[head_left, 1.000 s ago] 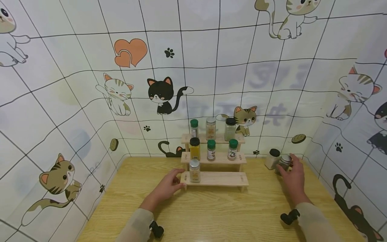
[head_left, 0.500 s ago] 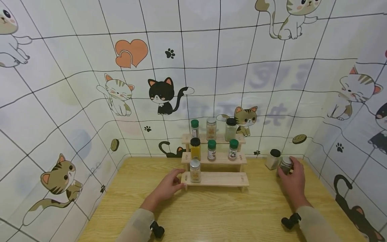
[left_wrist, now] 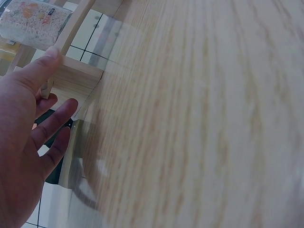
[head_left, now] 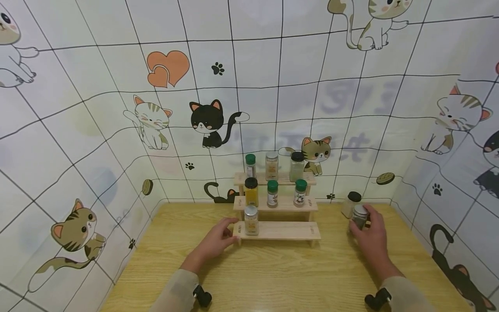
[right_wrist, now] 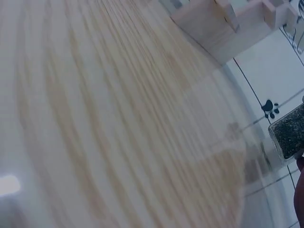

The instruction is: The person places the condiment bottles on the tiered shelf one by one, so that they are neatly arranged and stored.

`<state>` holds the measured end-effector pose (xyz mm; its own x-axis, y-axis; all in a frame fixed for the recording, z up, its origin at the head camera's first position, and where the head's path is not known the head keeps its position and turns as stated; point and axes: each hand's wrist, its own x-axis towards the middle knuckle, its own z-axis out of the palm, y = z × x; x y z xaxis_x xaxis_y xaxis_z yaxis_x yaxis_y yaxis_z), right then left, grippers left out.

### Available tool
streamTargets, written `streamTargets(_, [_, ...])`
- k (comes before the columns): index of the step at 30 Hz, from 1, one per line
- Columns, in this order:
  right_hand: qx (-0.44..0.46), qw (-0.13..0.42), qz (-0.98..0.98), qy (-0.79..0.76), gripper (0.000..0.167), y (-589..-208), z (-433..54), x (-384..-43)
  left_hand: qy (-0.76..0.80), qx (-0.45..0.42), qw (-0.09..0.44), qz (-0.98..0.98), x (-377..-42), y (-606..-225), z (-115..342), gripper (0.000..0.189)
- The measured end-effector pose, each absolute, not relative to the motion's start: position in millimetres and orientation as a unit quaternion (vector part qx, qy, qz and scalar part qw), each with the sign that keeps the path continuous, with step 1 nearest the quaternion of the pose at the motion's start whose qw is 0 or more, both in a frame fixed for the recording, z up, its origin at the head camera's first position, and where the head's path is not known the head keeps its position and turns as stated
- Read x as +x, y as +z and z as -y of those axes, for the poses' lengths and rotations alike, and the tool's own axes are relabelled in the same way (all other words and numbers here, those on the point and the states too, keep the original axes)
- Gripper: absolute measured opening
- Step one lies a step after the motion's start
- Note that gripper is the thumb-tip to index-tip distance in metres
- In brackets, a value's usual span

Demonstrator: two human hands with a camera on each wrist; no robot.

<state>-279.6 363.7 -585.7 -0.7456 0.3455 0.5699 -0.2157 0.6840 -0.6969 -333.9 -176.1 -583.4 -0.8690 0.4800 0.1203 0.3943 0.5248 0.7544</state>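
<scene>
My left hand (head_left: 214, 239) pinches the left end of the lowest step of a three-tier wooden spice rack (head_left: 284, 231); in the left wrist view the thumb (left_wrist: 47, 59) lies on the wood, the other fingers below. Close to that hand, a silver-lidded spice jar (head_left: 251, 222) stands on this step. My right hand (head_left: 372, 238) grips another silver-lidded spice jar (head_left: 359, 217) between thumb and fingers. Dark flakes fill this jar (right_wrist: 289, 133) in the right wrist view, where it appears above the table. Just behind it stands a black-lidded jar (head_left: 351, 206) with pale contents.
The middle step bears a yellow jar with a black lid (head_left: 251, 193) and two green-lidded jars (head_left: 272, 194). Three more jars, one of them black-lidded (head_left: 297, 167), stand on the top step. A cat-print sheet (head_left: 265, 112) walls the wooden table (head_left: 280, 277) at back and sides.
My right hand has lifted the dark jar and brought it left and toward me, away from its spot beside the black-lidded jar. The left hand has stayed at the rack.
</scene>
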Motion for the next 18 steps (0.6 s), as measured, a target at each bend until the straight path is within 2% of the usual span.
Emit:
streamTargets(9, [0.035, 0.373, 0.843, 0.387, 0.077, -568, -334, -273, 0.415, 0.259, 0.043, -0.871, -333, -584, 176, 0.064])
streamTargets(18, [0.081, 0.368, 0.84, 0.392, 0.076, -552, -304, -270, 0.415, 0.254, 0.043, -0.873, -332, -582, 175, 0.062])
